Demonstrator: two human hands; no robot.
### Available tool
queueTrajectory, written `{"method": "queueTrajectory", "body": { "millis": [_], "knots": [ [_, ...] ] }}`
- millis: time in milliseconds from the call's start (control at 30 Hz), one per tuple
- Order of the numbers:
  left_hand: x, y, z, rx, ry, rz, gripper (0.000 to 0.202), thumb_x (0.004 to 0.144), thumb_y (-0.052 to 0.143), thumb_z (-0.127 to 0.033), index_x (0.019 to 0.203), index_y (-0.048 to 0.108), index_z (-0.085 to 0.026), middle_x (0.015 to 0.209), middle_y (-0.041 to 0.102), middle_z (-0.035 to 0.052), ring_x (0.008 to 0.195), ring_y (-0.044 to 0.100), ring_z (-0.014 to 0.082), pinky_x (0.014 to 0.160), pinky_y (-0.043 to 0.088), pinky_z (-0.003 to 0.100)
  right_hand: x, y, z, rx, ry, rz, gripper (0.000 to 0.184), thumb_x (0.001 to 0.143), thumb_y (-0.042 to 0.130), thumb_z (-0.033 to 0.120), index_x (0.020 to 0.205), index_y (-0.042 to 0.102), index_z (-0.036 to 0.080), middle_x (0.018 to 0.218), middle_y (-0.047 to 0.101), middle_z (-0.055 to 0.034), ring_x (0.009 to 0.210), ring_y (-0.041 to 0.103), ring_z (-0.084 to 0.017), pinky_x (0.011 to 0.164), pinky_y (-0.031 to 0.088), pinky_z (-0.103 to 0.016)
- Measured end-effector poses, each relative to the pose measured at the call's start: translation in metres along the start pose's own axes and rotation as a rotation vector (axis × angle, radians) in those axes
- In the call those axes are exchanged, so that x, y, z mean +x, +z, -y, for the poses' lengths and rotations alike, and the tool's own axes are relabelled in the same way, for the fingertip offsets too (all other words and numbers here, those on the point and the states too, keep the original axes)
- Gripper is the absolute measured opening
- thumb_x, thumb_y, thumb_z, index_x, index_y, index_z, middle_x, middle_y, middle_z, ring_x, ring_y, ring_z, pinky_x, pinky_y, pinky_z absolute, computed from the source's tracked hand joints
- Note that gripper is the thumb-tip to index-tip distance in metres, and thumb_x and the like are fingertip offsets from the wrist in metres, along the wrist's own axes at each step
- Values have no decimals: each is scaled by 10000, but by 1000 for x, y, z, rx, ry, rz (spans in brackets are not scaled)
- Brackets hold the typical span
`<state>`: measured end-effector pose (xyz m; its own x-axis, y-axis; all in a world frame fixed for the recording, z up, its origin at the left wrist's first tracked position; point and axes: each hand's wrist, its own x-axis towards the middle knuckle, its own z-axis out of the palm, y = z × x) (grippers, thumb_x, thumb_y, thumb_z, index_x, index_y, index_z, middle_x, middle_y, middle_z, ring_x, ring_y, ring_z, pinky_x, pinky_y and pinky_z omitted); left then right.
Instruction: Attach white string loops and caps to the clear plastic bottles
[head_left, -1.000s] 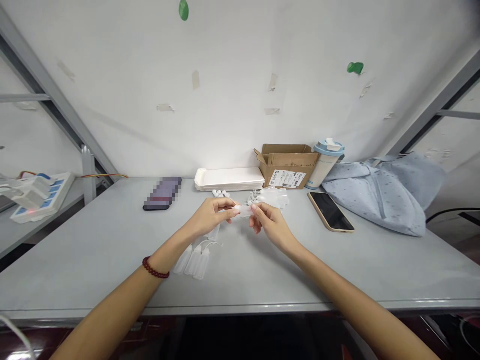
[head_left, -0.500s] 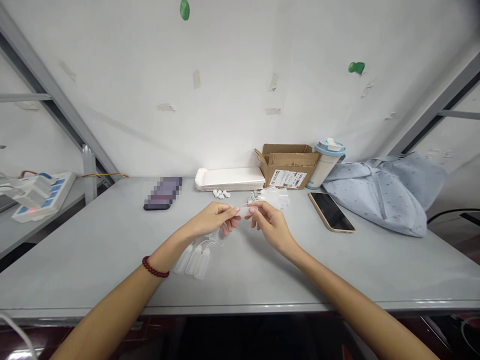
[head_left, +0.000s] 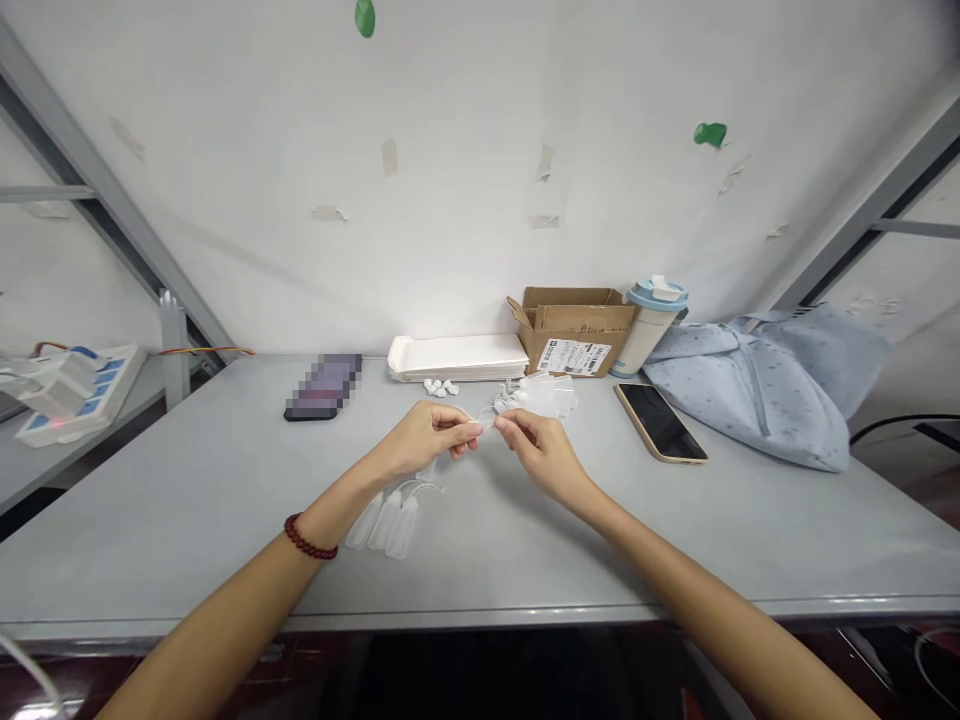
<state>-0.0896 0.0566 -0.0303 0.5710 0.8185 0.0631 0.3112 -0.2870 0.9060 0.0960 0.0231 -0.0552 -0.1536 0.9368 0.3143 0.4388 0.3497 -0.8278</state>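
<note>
A thin white cord [head_left: 486, 412] loops between the fingertips of both hands, above the middle of the table. My left hand [head_left: 442, 435] is closed in a pinch on one part of it. My right hand [head_left: 541, 450] pinches the other side, thumb against forefinger. Whatever else the left fingers cover cannot be made out. Below my left wrist lie several translucent white tags [head_left: 394, 525] with cords, side by side. Behind my right hand is a pile of similar translucent tags [head_left: 551, 393]. Small white pieces [head_left: 440, 387] sit in a cluster beyond my left hand.
At the back stand a stack of white envelopes [head_left: 457, 358], an open cardboard box [head_left: 576, 340] and a lidded cup [head_left: 649, 325]. A phone [head_left: 660, 422] and a pale blue bag [head_left: 750, 395] lie at right. Another phone [head_left: 324, 386] lies left; a power strip [head_left: 82, 395] is beyond.
The fingertips have turned slightly, and the left fingers have curled in more. A loop of cord now shows between the hands, where a translucent piece showed before.
</note>
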Motion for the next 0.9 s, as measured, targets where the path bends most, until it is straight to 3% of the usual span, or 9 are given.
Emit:
{"method": "queueTrajectory", "body": {
  "millis": [200,333,533,733,900],
  "knots": [
    [-2,7,4,111,119,-93,225,779,585,-322,702,666,-127,665,608,19,635,527,130,577,410,226,5,-1,-6,291,242,104,460,802,477,548,538,345,195,500,313,60,440,255,-61,437,208,-227],
    [-1,8,7,136,167,-109,201,761,613,-328,753,674,-137,754,646,26,693,562,143,618,437,224,5,-2,-3,473,359,176,476,750,541,570,543,321,202,500,298,72,424,221,-47,415,195,-216],
    [2,4,7,54,43,-20,370,852,486,-435,699,620,-125,683,616,28,598,555,115,604,453,227,4,1,-3,269,192,35,452,822,470,536,551,432,177,512,383,45,447,337,-73,454,282,-229],
    [0,2,2,0,16,-28,351,845,511,-416,657,580,-127,613,562,-3,538,524,95,567,434,214,0,-1,-1,60,0,-16,298,857,484,411,831,624,149,628,511,14,554,422,-96,538,331,-230],
    [-2,4,0,23,78,-92,244,804,578,-361,784,643,-127,721,606,21,612,542,113,604,445,228,1,-3,0,142,77,66,300,829,518,436,797,614,153,564,422,39,507,360,-89,492,282,-230]
  ]
}}
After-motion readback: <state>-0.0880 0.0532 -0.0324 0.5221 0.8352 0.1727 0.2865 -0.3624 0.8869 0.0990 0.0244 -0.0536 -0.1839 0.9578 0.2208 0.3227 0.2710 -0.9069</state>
